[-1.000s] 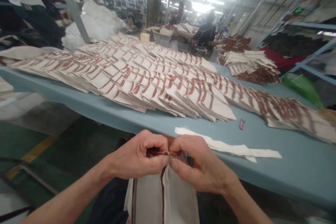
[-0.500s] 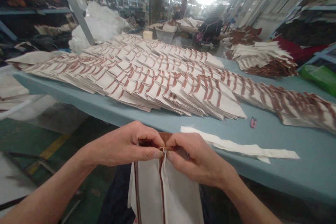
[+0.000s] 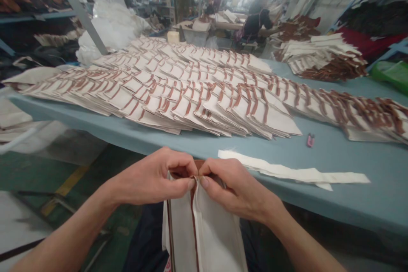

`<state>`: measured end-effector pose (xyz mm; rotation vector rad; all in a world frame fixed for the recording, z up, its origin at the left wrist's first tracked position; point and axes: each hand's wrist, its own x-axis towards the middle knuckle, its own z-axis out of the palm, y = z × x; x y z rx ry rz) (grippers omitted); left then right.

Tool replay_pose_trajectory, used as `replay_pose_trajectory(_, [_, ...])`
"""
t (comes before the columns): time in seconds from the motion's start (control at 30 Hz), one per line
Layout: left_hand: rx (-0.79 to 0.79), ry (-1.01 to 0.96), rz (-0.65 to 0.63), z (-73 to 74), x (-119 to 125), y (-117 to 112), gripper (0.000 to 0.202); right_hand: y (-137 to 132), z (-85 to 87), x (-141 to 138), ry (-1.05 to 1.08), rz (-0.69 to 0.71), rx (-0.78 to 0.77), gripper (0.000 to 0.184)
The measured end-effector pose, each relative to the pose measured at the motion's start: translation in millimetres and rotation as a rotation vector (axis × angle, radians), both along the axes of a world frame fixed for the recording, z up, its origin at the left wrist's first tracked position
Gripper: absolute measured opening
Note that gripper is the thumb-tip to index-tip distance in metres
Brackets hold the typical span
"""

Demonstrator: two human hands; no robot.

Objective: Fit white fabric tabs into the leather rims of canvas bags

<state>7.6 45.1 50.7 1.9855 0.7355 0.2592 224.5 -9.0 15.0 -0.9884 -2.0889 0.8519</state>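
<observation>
Cloth bag (image 3: 204,229) with brown trim is pinched at its top edge by left hand (image 3: 153,178) and right hand (image 3: 239,189), thumbs touching.

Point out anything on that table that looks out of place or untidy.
Two strays: a loose white strip lies crooked on the table near its front edge, and a small pink object sits alone near it, apart from the tidy overlapping rows of bags. The far pile is heaped unevenly. The held bag shows no damage.
</observation>
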Motion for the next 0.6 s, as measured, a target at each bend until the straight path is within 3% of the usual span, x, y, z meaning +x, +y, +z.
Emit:
replay_pose_trajectory(0.23, [0.218, 0.032, 0.048, -2.6, 6.2, -7.1, 0.014, 2.9, -0.7, 0.8, -0.063, -0.018, -0.028, 0.02])
replay_pose_trajectory(0.43, [0.523, 0.016, 0.107, -13.7, 9.1, -19.2, 0.017, 4.1, 3.4, -2.9, -0.187, -0.098, -0.116, 0.007])
replay_pose_trajectory(0.6, [0.599, -0.011, 0.031, -22.1, -0.7, -23.5, 0.018, 6.9, 9.0, -10.5, -0.244, -0.121, -0.075, 0.007])
